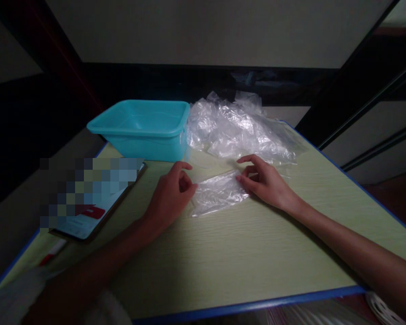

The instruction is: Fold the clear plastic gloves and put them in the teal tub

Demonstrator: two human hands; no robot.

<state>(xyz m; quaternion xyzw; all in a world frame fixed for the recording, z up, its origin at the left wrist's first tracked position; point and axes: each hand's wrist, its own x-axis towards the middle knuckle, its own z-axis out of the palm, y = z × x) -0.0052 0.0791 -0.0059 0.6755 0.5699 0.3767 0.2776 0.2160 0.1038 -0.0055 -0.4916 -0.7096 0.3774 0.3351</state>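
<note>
A small clear plastic bag (pixel 219 194), flat and wrinkled, lies in the middle of the table between my hands. My left hand (pixel 171 192) is at its left edge, with the thumb tip and curled fingers closed on the upper left corner and the index finger held off. At the right end, my right hand (pixel 265 183) pinches the bag with the thumb against the bent fingers; its index finger stretches out above. Just beyond lies a loose heap of clear plastic bags (pixel 237 126), crumpled and shiny.
A turquoise plastic basin (pixel 145 146) stands at the back left, beside the heap. A phone (pixel 98 212) with a lit, partly blurred screen lies left of my left hand. Near it is a red and white pen-like object (pixel 52 253). The pale wooden table (pixel 230 262) has a blue edge.
</note>
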